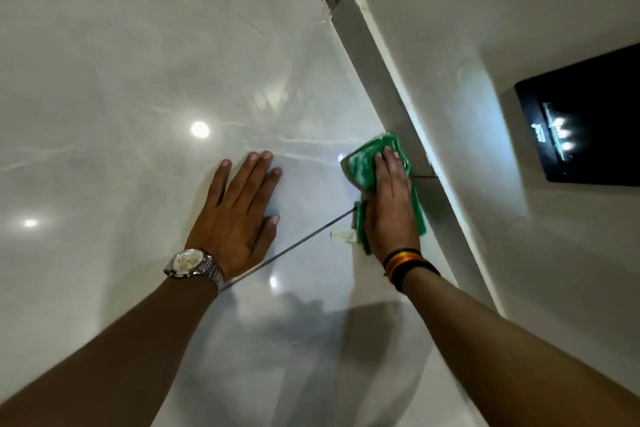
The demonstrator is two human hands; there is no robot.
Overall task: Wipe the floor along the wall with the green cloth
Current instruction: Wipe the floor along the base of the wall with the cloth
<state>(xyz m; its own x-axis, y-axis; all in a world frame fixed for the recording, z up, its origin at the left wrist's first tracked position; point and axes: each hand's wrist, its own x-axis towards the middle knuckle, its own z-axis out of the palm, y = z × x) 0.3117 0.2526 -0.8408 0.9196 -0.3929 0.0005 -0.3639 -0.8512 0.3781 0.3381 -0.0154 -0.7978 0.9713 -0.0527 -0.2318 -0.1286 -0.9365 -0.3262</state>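
1. The wiping is under way: the right hand presses the green cloth flat on the floor, right of centre, against the foot of the wall.
2. Its fingers lie together on the cloth, pressing rather than gripping; the left hand is splayed on the tile, bracing.
3. Next, I judge, the cloth must slide along the skirting.
4. Glossy pale tiles mirror ceiling lights; a dark panel sits on the wall at right.

Under my flat right palm the green cloth lies crumpled and pale-smeared on the glossy grey marble floor, its far edge tight against the wall base.
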